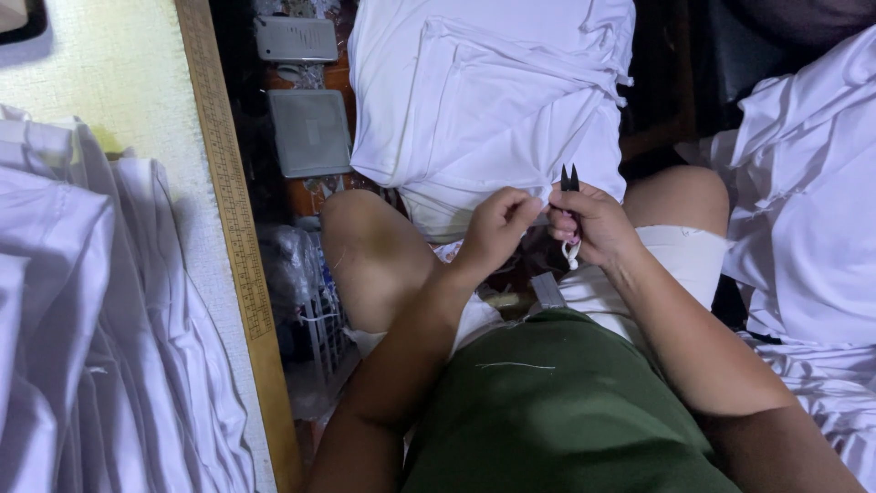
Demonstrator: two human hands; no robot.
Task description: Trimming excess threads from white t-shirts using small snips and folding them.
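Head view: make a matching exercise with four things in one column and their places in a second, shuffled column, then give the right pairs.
Things:
1. thread snips
2. white garment
3. wooden ruler
4. grey box

Places:
A. along the table edge at the left
B. on the floor beside the left knee
C. in the right hand
D. draped over the lap, pinched by the left hand

Pairs: 1-C, 2-D, 3-A, 4-B

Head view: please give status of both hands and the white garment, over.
Left hand pinches edge of white garment. Right hand grips small black thread snips, blades up at the fabric edge. Nothing blocking the hands.
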